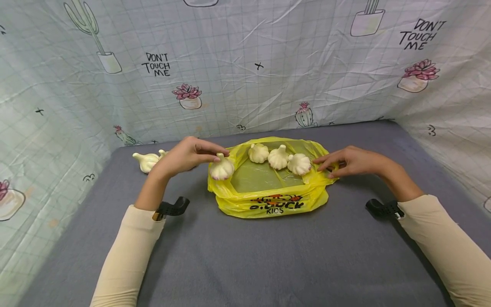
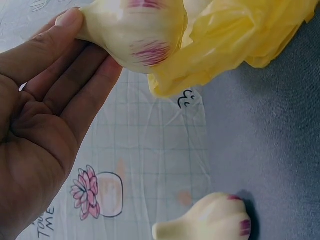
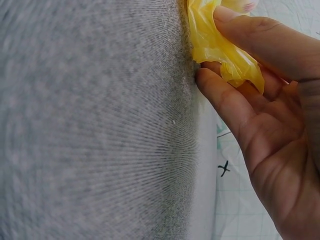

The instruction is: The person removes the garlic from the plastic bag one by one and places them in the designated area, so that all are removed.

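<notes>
My left hand (image 1: 188, 157) pinches a garlic bulb (image 1: 221, 167) by its stem, over the left rim of a yellow plastic bag (image 1: 274, 204). In the left wrist view that bulb (image 2: 140, 30) shows purple streaks and its side meets the yellow plastic. The bag lies spread open on the table, with three garlic bulbs (image 1: 278, 157) in a row at its far right part. At the bag's right rim my right hand (image 1: 354, 162) holds the edge, the plastic (image 3: 225, 45) lying between thumb and fingers in the right wrist view.
More garlic bulbs (image 1: 145, 162) lie on the grey table (image 1: 245, 260) at the far left, partly hidden behind my left hand. A printed cloth (image 1: 230, 55) hangs behind the table and along its sides.
</notes>
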Tool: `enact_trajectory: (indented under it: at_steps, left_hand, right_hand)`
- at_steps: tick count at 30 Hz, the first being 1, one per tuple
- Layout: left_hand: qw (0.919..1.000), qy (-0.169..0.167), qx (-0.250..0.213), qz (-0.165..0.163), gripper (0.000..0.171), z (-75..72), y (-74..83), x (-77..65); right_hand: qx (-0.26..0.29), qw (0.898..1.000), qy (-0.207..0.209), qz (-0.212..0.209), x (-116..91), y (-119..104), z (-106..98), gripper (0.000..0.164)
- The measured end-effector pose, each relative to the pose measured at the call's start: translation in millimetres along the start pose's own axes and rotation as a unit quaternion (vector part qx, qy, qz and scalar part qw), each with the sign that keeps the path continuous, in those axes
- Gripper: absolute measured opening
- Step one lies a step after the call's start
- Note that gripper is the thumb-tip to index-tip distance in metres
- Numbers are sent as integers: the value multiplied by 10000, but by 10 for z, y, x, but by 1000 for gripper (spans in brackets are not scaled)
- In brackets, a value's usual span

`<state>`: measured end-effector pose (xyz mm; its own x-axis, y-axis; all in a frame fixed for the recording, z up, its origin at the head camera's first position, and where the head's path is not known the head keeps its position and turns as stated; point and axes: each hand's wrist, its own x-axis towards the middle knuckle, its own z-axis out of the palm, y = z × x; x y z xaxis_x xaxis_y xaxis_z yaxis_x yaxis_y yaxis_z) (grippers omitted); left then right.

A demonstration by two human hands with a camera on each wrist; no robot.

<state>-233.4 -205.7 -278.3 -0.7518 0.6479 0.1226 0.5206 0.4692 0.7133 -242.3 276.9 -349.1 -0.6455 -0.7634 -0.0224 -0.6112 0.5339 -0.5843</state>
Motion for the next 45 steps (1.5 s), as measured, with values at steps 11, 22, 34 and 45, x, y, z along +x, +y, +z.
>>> enact_trajectory:
  at_steps: [11,22,34,45]
  left_hand:
    - [9997,70,110,-187,23,-91,-44,-93]
    - [9979,267,99,-589,23,-123,-101,-259]
    - [9951,395,153,-896,25,-236,-182,-543]
    - [9951,405,374,-824,26,-325,-322,-709]
  right_hand:
    - [-12,10000,22,93,1,5,-15,30]
    - [72,10000,-5,-38,1,-5,-1,31]
    - [-140,9999,39,-61,0,-5,-5,32]
    - [-82,9999,10,107,-4,-9,0,35]
